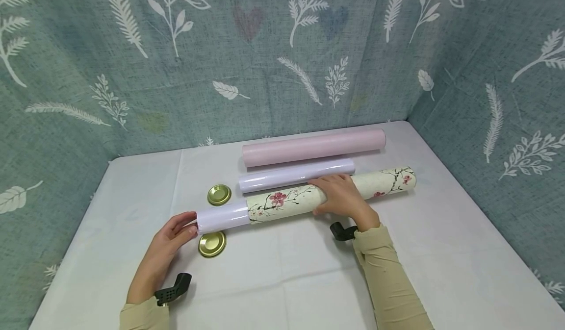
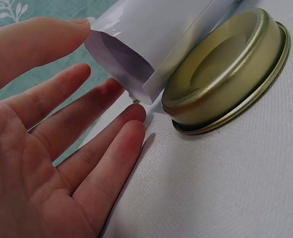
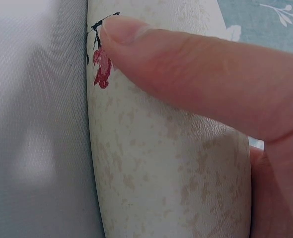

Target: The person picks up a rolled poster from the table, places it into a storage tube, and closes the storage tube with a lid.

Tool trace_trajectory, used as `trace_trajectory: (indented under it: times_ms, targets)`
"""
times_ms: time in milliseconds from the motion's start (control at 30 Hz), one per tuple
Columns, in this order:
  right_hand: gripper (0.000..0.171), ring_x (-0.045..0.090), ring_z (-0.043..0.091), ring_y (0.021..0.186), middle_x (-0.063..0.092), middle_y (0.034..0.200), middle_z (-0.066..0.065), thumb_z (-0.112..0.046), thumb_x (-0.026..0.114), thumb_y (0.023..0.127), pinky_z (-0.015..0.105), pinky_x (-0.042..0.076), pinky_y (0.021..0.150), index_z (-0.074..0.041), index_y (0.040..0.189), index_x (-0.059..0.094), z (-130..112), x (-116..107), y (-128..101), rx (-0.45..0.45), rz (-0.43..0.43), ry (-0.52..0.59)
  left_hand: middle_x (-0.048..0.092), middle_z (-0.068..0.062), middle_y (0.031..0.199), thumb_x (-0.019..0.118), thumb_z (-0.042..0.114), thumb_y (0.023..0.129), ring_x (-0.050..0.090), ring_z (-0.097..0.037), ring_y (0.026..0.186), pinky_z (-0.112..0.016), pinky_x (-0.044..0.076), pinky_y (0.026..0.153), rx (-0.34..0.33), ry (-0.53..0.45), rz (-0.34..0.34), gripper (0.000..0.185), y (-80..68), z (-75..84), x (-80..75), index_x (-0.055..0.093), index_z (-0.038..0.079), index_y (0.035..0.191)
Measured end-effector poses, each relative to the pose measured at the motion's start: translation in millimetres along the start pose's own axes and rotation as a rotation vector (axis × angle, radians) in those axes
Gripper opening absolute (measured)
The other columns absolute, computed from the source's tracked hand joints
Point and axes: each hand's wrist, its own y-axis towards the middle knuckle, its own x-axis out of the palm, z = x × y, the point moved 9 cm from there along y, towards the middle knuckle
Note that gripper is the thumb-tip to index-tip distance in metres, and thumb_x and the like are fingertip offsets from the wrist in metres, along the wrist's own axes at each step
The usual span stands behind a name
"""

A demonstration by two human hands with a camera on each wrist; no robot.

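Left hand (image 1: 164,251) open at paper roll (image 1: 222,219)

the flowered tube (image 1: 379,185) has a matt, leather-grained cream skin, mottled, with printed red blossoms. the white sheet (image 1: 222,218) sticking out of it at lower left is smooth, glossy paper. both lids (image 1: 212,244) are brass-coloured metal, shiny with ridged rims. the pale lilac roll (image 1: 295,173) is glossy; the pink roll (image 1: 313,147) is matt. the bench (image 1: 441,251) wears fine-woven white cloth.
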Motion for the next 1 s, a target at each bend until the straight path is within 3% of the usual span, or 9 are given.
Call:
trace_trajectory:
  times_ms: [333,500,567,833,1000]
  targets:
    - [0.081,0.04,0.024,0.118,0.05,0.126,0.001,-0.047,0.079,0.058,0.046,0.019,0.098,-0.021,0.128,0.049,-1,-1,0,-0.005,0.004,0.006,0.04,-0.012,0.133,0.059,0.032,0.086,0.048,-0.009,0.112,-0.048,0.021,0.1,0.033,-0.014,-0.01,0.056,1.6,-0.1,0.6,0.037,0.012,0.133]
    - [0.081,0.04,0.024,0.118,0.05,0.126,0.001,-0.046,0.079,0.058,0.046,0.019,0.098,-0.021,0.128,0.049,-1,-1,0,-0.007,0.005,0.011,0.042,-0.011,0.132,0.057,0.033,0.087,0.048,-0.01,0.112,-0.026,0.034,0.095,0.049,0.012,-0.019,0.054,1.5,0.5,2.8,0.037,0.011,0.132]
    - [0.08,0.04,0.024,0.118,0.05,0.126,0.001,-0.047,0.079,0.058,0.046,0.019,0.098,-0.021,0.128,0.049,-1,0,0,-0.007,0.004,0.009,0.042,-0.011,0.132,0.057,0.032,0.087,0.048,-0.01,0.113,-0.023,0.035,0.093,0.048,0.012,-0.023,0.054,1.5,0.4,3.7,0.037,0.012,0.132]
    - [0.08,0.04,0.024,0.118,0.05,0.126,0.001,-0.047,0.079,0.058,0.046,0.019,0.098,-0.021,0.128,0.049,0,1,0,-0.002,-0.001,0.013,0.044,-0.01,0.131,0.058,0.034,0.086,0.048,-0.011,0.113,-0.022,0.034,0.092,0.037,0.017,-0.027,0.054,1.5,0.8,6.7,0.038,0.013,0.132]
    - [0.08,0.04,0.024,0.119,0.05,0.127,0.002,-0.047,0.079,0.058,0.047,0.019,0.098,-0.021,0.128,0.049,-1,0,0,0.001,-0.001,0.013,0.045,-0.01,0.13,0.058,0.033,0.086,0.047,-0.012,0.114,-0.038,0.023,0.1,0.049,-0.013,-0.047,0.053,2.2,3.1,10.9,0.039,0.013,0.131]
